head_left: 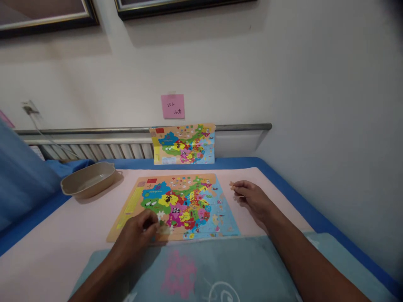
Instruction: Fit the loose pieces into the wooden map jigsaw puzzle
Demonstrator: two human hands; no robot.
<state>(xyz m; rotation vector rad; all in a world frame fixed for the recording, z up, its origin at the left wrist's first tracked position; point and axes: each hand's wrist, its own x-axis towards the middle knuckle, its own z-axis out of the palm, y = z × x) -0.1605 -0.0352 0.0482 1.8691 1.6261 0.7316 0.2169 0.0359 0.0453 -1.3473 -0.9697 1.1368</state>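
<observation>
A colourful map jigsaw puzzle (176, 201) lies flat on the pink cloth in front of me, most of its pieces fitted together. My left hand (141, 228) rests over its lower left part, fingers curled and thumb close to the forefinger. Beside those fingertips are pale patches (161, 215) in the puzzle; whether something sits in the fingers is hidden. Off the puzzle's right edge, my right hand (252, 197) pinches a small orange jigsaw piece (232, 185) between thumb and forefinger, just above the cloth.
A printed picture of the same map (185, 144) leans upright against the wall rail (239, 127). A beige oval tray (90, 180) stands at the left. Nearest me lies a teal cloth (239, 260). A pink note (173, 106) is stuck on the wall.
</observation>
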